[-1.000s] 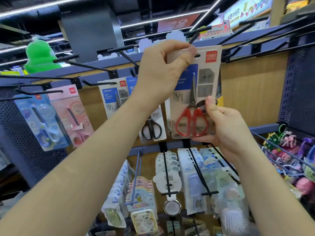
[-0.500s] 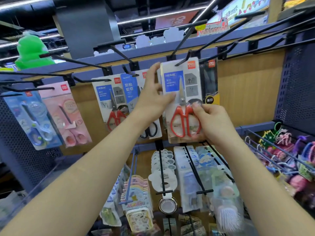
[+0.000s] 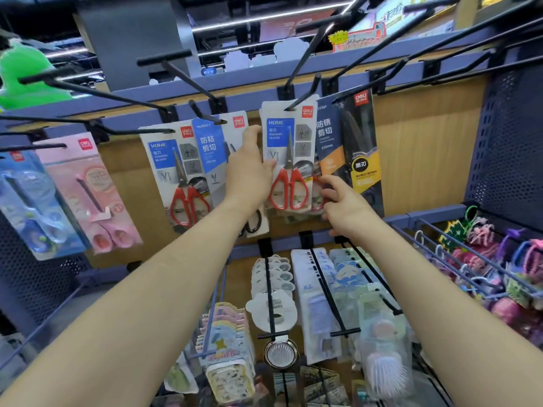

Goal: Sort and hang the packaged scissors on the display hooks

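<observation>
- Left hand [image 3: 249, 174]: fingers straight against left edge of scissors pack [image 3: 289, 160], thumb on its face.
- Pack hangs on hook [image 3: 305, 69] between hands; slide it fully back, square.
- Right hand [image 3: 343, 207]: loose fingers touch lower right corner; nothing gripped.

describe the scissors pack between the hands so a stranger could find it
On the wooden back panel, follow the top row of hooks to the gap between the left hand and right hand. The white HOME pack with red-handled scissors hangs there. Its right neighbour is a dark pack, and its lookalike further left has no hand on it.
</observation>
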Demonstrator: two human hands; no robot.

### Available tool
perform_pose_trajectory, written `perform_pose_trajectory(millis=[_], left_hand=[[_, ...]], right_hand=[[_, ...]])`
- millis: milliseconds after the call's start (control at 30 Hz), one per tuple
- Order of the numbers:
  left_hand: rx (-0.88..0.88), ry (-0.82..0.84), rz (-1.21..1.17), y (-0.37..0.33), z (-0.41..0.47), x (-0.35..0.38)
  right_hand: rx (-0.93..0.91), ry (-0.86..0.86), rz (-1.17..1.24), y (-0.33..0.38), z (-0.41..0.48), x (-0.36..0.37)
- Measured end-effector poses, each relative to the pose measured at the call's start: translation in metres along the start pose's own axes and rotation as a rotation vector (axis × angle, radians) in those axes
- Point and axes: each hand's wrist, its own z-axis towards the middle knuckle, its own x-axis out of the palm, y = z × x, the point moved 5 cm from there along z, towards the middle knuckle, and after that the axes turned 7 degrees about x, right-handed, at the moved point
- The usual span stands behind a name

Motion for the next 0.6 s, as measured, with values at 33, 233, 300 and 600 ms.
perform_pose_trajectory(millis=[33, 233, 300, 600], left_hand=[[-0.010, -0.004, -0.011, 0.000, 0.000, 0.002], [-0.066, 0.012, -0.056, 0.002, -0.010, 0.006], [-0.068, 0.018, -0.083, 0.002, -0.014, 0.003], [-0.031, -0.014, -0.006, -0.013, -0.016, -0.010]], right_hand=[[0.016, -0.017, 0.046, -0.003, 0.001, -0.001], [0.067, -0.059, 0.210, -0.013, -0.003, -0.008], [0.066, -0.071, 0.198, -0.013, -0.005, -0.008], [-0.039, -0.119, 0.061, 0.009, -0.002, -0.006]])
